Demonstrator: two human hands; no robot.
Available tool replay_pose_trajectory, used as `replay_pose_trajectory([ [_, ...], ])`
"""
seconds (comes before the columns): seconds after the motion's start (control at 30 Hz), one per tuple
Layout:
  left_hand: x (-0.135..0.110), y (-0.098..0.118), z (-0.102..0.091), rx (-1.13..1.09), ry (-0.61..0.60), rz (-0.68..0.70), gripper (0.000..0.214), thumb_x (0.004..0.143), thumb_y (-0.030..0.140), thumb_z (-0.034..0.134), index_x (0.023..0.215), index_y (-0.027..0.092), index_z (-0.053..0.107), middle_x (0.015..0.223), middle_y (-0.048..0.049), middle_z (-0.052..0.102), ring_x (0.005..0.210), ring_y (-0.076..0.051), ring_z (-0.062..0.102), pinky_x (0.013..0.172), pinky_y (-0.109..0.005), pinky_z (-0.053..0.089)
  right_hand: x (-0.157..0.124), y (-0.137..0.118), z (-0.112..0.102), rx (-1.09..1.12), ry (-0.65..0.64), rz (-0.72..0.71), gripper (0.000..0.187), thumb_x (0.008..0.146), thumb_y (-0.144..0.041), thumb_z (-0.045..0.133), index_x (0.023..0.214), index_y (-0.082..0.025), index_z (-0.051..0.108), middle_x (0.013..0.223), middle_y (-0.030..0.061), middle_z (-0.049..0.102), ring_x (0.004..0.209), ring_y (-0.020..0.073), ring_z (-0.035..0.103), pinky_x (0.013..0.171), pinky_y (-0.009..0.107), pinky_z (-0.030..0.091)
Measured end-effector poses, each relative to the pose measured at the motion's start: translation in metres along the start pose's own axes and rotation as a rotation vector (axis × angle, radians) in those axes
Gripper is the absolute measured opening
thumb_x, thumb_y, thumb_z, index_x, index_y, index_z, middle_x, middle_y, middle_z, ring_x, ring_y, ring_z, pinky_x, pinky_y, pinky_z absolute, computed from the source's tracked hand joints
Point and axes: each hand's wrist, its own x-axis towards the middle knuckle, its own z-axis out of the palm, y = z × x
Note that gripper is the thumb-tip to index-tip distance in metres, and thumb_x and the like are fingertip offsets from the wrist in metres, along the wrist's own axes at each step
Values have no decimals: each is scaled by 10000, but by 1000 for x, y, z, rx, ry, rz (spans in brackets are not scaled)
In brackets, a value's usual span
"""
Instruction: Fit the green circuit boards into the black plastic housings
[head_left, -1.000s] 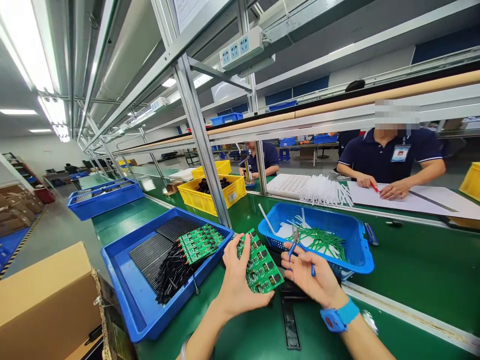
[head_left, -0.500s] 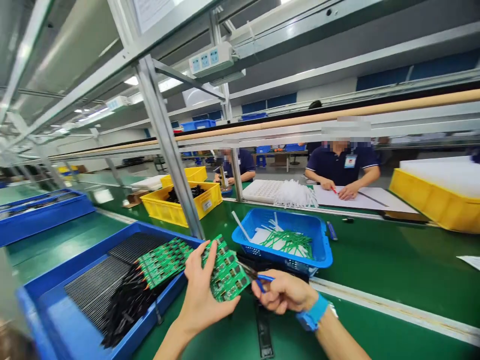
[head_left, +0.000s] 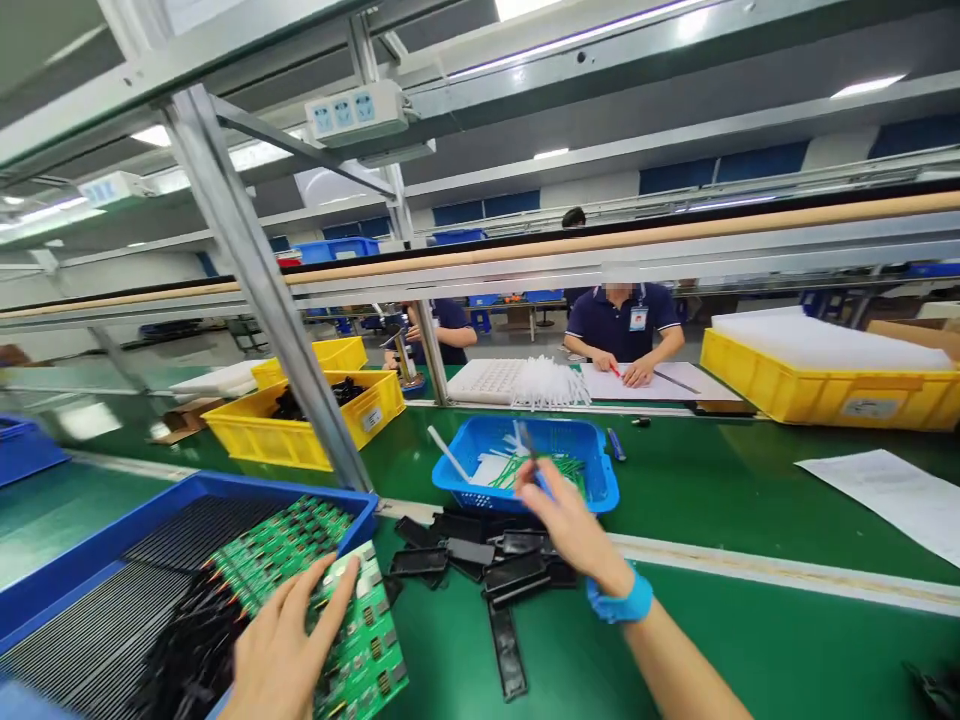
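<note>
My left hand [head_left: 281,640] is closed on a green circuit board panel [head_left: 375,640], tilted beside the blue tray's near right corner. In my right hand [head_left: 581,530], with a blue band on the wrist, are blue-handled pliers [head_left: 541,478], blurred by motion, over the near side of the blue basket [head_left: 611,490]. White strips and green strips [head_left: 510,470] lie in that basket. Several black plastic cases [head_left: 517,572] are piled in front of it. More green circuit boards [head_left: 281,540] with black cables [head_left: 180,640] lie in the large blue tray [head_left: 202,485].
A metal post [head_left: 255,270] rises behind the tray. Yellow bins [head_left: 262,430] stand at the back left, and another yellow bin [head_left: 787,385] at the back right. Across the bench a person [head_left: 626,325] works on a white board. Paper [head_left: 892,495] lies at right.
My hands have moved apart. The left carried the panel down toward the tray; the right took the pliers off the panel and up over the basket. The view has swung right.
</note>
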Motion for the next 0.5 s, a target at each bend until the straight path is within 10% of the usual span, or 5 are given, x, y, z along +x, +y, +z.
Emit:
replay_pose_trajectory([
  [0.27,-9,16,2,-214,-241,-29,1111,564,340,688,1475,248,59,1469,-170,167,1331,-430,152,1012,-582,284,-6,71,-57,-665,378,-83,358,853,-430,376,1057,-193,549,1164,137,583,1214,354,383,1007,678,-14],
  [0.5,-22,1,9,-234,-161,34,1098,582,369,691,1471,280,53,1449,-162,231,1297,-422,257,989,-575,313,-38,83,-52,-964,496,-64,511,913,-418,335,1304,-106,438,1387,255,362,1298,438,229,940,736,164],
])
